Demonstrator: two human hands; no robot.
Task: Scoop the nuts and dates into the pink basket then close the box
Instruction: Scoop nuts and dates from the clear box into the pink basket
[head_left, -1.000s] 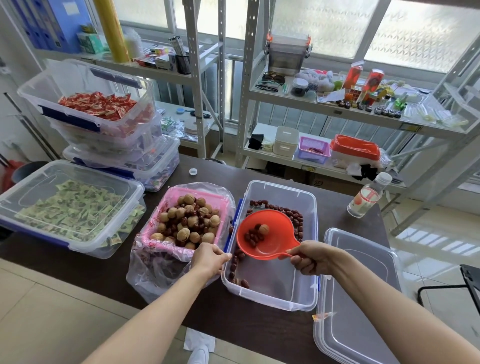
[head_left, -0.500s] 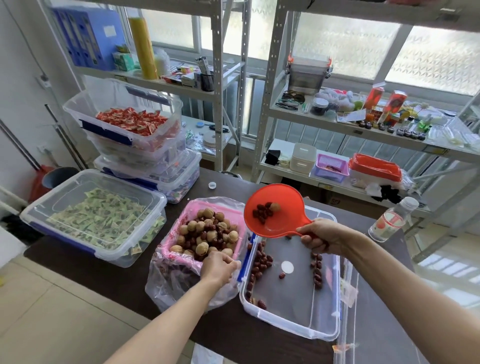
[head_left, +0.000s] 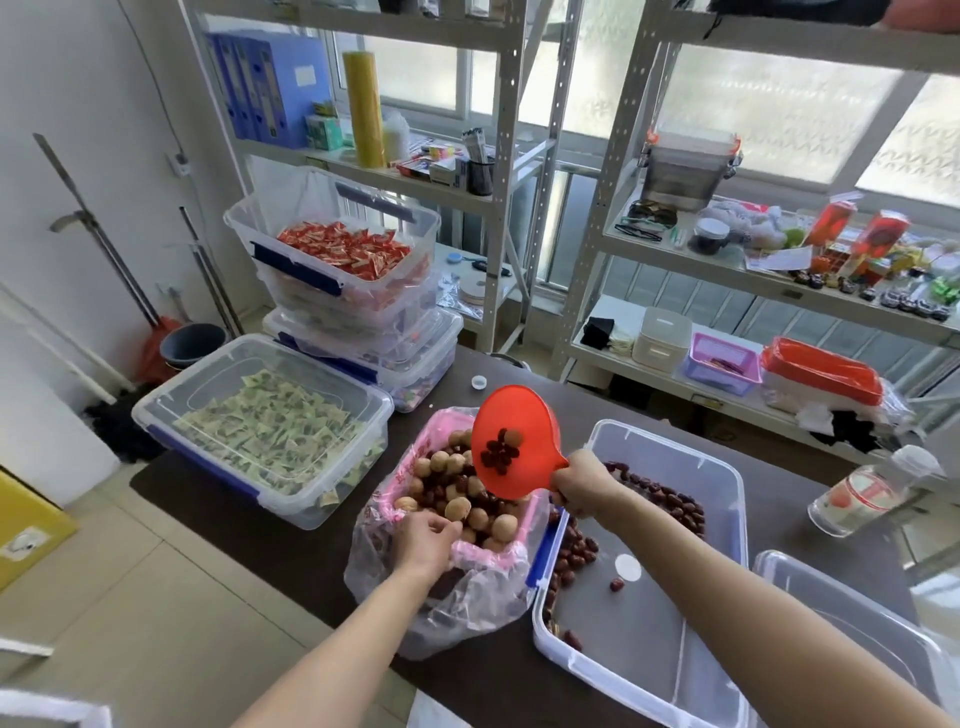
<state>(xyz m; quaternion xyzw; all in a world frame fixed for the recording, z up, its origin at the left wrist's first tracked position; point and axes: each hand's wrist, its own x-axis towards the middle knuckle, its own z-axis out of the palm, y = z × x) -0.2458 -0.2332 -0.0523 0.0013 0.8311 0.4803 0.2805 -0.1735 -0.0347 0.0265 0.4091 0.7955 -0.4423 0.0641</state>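
The pink basket (head_left: 470, 551) stands on the dark table (head_left: 249, 499), lined with a clear plastic bag (head_left: 457, 618) and heaped with walnuts and dates (head_left: 457, 488) close to its rim. Directly above the basket's far right corner hangs the red scoop (head_left: 514, 441), tilted steeply towards the basket, with a small cluster of dates and one nut lying against its lower face. The right hand (head_left: 582, 486) is closed around the scoop handle, just to the right of the basket. The left hand (head_left: 426, 535) grips the basket's near rim together with the bag edge, fingers curled over it.

Immediately right of the basket, touching its side, lies the clear box (head_left: 727, 499), open, with dates left along its far and left walls and one loose on the floor. Its lid (head_left: 852, 613) lies further right again.

Judgement: the step in hand is the tip-out. Because the heap is high, the pour is best aimed at the centre and made slowly, or pieces may roll off. The left hand should keep the rim steady. Remaining dates need gathering before closing.
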